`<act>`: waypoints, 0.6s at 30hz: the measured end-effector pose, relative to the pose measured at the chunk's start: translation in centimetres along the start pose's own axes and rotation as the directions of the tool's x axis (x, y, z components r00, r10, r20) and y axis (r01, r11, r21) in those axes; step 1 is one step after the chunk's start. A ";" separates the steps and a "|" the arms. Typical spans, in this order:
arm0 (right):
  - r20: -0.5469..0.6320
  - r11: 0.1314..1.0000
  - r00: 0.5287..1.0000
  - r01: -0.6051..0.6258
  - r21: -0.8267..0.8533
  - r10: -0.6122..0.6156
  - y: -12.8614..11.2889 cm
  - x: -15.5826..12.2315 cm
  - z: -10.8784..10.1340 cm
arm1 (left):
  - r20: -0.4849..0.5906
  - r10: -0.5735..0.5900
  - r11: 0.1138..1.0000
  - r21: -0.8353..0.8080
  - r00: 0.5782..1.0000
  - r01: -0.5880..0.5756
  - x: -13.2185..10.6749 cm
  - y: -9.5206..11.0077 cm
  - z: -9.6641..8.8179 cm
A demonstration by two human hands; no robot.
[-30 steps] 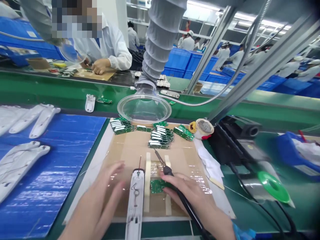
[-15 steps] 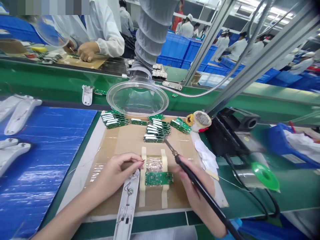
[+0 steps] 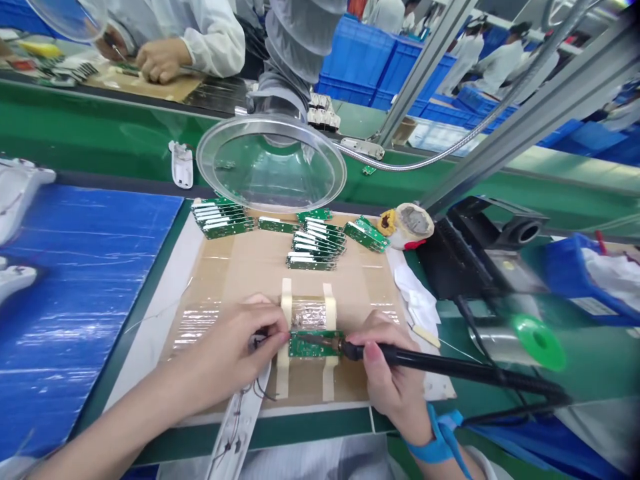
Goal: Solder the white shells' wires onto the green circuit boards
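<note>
My right hand [image 3: 387, 373] is closed around a black soldering iron [image 3: 450, 367], whose tip lies on a small green circuit board [image 3: 315, 345] held between two white strips on a taped cardboard mat [image 3: 240, 280]. My left hand [image 3: 235, 353] pinches a thin wire at the board's left edge. Under my left hand lies a long white plastic housing [image 3: 235, 427] with dark wires, reaching toward me over the mat's near edge. A blue strap circles my right wrist.
Stacks of green boards [image 3: 220, 219] line the mat's far edge under a clear fume hood [image 3: 270, 163]. A soldering station [image 3: 480, 253], green solder spool [image 3: 537, 341] and sponge holder [image 3: 407, 225] stand right. A blue mat [image 3: 75, 287] with white housings lies left. A person works across the green conveyor.
The iron has swung down from pointing at the stacked boards to lying level, tip on the green board. My left hand moved right, pinching the wire at the board's edge. The camera tilted down.
</note>
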State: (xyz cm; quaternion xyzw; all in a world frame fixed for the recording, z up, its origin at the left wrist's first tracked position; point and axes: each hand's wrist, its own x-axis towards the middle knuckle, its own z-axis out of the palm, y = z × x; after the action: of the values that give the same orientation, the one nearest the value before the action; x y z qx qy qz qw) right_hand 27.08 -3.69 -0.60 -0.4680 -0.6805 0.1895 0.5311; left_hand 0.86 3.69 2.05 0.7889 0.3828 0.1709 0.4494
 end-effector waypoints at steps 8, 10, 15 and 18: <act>0.018 1.000 0.999 0.029 -0.009 -0.029 -0.4 0.5 0.3 | -0.040 -0.003 0.998 0.056 0.999 0.005 -0.1 0.1 0.4; 0.017 0.999 0.999 0.041 -0.008 -0.041 -0.4 0.5 0.3 | -0.063 0.002 0.998 0.062 0.998 0.002 -0.1 0.2 0.5; 0.023 0.999 0.998 0.053 -0.006 -0.052 -0.4 0.3 0.3 | -0.058 0.008 0.998 0.068 0.998 -0.004 -0.1 0.3 0.6; -0.038 0.999 0.998 0.041 -0.011 -0.041 0.0 -0.1 0.2 | -0.073 0.015 0.998 0.060 0.997 -0.011 -0.1 0.1 0.7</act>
State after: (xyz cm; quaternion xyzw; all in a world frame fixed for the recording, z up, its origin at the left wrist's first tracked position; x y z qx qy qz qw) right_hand 26.91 -3.73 -0.72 -0.4602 -0.6805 0.1661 0.5455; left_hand 1.23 3.15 1.82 0.7975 0.3990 0.1912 0.4102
